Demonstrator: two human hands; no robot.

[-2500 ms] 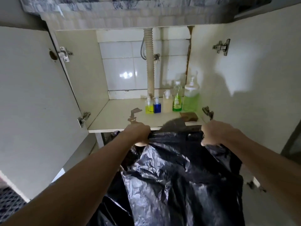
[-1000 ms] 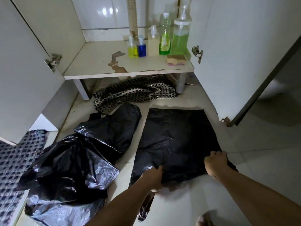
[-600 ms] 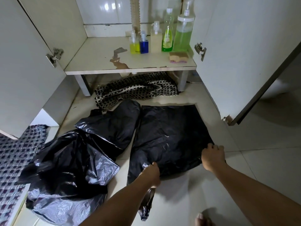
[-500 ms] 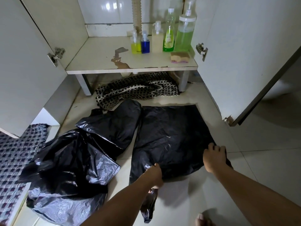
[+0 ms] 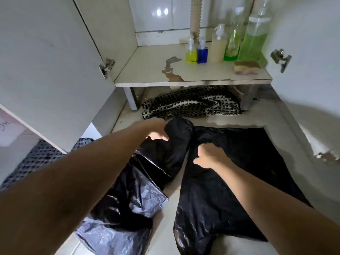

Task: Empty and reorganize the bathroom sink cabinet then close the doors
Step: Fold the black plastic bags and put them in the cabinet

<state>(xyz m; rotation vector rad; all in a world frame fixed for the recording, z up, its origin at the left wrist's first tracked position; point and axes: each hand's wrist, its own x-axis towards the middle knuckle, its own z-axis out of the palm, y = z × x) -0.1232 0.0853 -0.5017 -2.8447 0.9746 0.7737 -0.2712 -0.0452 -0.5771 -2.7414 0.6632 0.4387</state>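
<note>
The sink cabinet stands open, its floor board [image 5: 147, 70] chipped near the front. At its back right are a yellow bottle [image 5: 191, 54], a blue bottle [image 5: 202, 54], a beige pump bottle [image 5: 218, 47], a slim green bottle [image 5: 232, 46], a large green pump bottle [image 5: 253, 43] and a sponge [image 5: 246, 67]. On the tiles in front, a crumpled black bag [image 5: 139, 190] lies left of a flat black bag [image 5: 239, 172]. My left hand [image 5: 156, 132] grips the crumpled bag's far end. My right hand [image 5: 209, 156] sits curled on the flat bag's left edge; its grip is unclear.
A black-and-white checkered cloth [image 5: 191, 105] is bunched on the floor under the cabinet. The left door [image 5: 46, 61] and right door [image 5: 312, 52] swing wide open on either side. A checkered mat [image 5: 27, 162] lies at the left. A ribbed drain pipe [image 5: 196, 15] drops at the back.
Both hands left the near edge of the flat bag and moved forward and left. My left hand has taken the far end of the crumpled bag; the view moved closer.
</note>
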